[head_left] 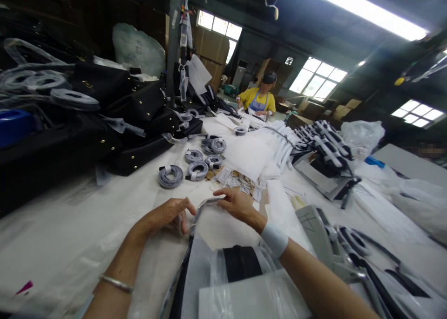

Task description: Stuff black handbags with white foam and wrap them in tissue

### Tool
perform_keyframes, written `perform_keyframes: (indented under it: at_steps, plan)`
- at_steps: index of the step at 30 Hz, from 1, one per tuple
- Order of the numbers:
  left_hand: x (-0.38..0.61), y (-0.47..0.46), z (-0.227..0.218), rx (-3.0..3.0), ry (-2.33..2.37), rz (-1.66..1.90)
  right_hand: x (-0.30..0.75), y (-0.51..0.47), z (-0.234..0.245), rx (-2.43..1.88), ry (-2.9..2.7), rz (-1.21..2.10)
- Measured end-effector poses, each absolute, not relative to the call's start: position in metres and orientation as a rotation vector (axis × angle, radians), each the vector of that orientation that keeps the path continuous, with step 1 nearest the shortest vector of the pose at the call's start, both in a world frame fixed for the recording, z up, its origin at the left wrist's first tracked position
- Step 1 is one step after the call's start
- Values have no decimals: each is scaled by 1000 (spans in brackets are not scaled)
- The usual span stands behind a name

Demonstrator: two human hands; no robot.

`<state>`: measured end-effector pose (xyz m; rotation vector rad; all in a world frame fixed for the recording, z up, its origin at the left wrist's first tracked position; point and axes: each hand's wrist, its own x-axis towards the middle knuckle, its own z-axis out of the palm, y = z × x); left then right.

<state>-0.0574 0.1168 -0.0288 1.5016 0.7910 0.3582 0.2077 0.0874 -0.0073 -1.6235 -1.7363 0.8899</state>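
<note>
My left hand [164, 216] and my right hand [237, 205] both pinch a plastic-wrapped grey strap [204, 205] that arches between them just above the white table [87, 226]. The strap runs down toward me along the left edge of a black bag [240, 263] wrapped in clear plastic, which lies between my forearms. My left wrist wears a silver bangle and my right a white wristband. Fingers of both hands are closed on the strap.
Coiled wrapped straps [170, 175] lie beyond my hands, with small paper tags [233, 177] beside them. Black bags [132, 123] pile at the left. White dust bags [279, 146] and striped items [328, 144] lie at the right. A person in yellow [258, 100] works at the far end.
</note>
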Motion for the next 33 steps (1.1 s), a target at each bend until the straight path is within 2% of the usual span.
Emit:
perform_keyframes:
  at_steps: [6, 11, 19, 27, 33]
  plan:
    - [-59, 113, -24, 1422, 775, 268, 304, 76, 19, -1882, -1485, 839]
    - [-57, 117, -39, 1408, 787, 223, 360, 64, 8, -2147, -1285, 749]
    - [-43, 122, -50, 1571, 1099, 307, 364, 69, -35, -2415, -1261, 573]
    - [-30, 118, -43, 1908, 1119, 381, 368, 70, -40, -2468, -1261, 544]
    - [-28, 112, -41, 1924, 1183, 369, 368, 69, -42, -2437, -1257, 616]
